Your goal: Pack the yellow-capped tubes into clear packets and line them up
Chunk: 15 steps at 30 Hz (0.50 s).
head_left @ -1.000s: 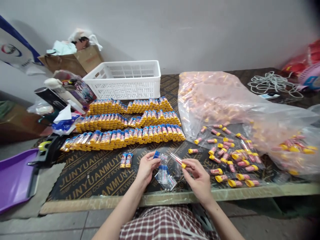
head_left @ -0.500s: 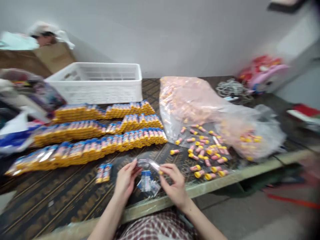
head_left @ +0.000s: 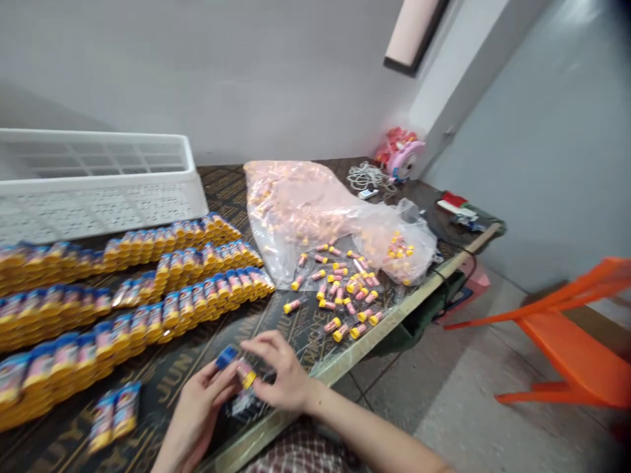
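Near the front edge of the table (head_left: 315,332), the left hand (head_left: 200,402) pinched a blue-topped piece (head_left: 226,357) between thumb and fingers. The right hand (head_left: 282,372), its forearm crossing that edge, arched opposite, index and thumb parted around a yellow-ended tube (head_left: 247,377); whether it gripped the tube could not be told.
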{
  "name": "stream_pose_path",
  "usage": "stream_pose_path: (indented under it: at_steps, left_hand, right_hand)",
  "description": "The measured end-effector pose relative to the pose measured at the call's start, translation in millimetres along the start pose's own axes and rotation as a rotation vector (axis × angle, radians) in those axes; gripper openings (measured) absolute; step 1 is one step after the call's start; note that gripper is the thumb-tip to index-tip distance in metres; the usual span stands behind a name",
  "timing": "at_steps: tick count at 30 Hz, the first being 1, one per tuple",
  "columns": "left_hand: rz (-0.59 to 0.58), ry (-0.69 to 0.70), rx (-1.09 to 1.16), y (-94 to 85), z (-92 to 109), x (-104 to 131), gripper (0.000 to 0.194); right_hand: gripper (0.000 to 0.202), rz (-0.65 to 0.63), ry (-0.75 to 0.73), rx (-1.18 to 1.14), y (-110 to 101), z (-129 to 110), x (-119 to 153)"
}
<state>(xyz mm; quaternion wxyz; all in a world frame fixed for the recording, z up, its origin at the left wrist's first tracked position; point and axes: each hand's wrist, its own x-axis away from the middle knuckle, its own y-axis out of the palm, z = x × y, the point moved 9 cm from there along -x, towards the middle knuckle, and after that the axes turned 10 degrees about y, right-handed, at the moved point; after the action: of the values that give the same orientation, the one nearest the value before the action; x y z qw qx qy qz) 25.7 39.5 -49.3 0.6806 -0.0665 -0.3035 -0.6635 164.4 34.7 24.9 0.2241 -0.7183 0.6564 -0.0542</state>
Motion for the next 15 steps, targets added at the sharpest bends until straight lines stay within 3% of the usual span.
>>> stream_pose_path:
  at_steps: [2,5,8,15]
  left_hand:
    - [-0.078,0.049,-0.025,13.2,6,8,0.032]
    - [-0.200,0.060,-0.014,29.8,8,12,0.031]
    - [-0.236,0.047,-0.010,32.1,6,12,0.034]
    - [-0.227,0.029,0.001,32.1,3,19,0.040]
  right_hand:
    - [0.074,-0.022,-0.043,-0.013,-3,-5,-2]
    - [0.083,-0.182,-0.017,-0.098,6,-2,-7]
    - [0.089,-0.324,-0.015,-0.190,16,-1,-6]
    - [0.086,-0.305,-0.025,-0.201,18,-1,0]
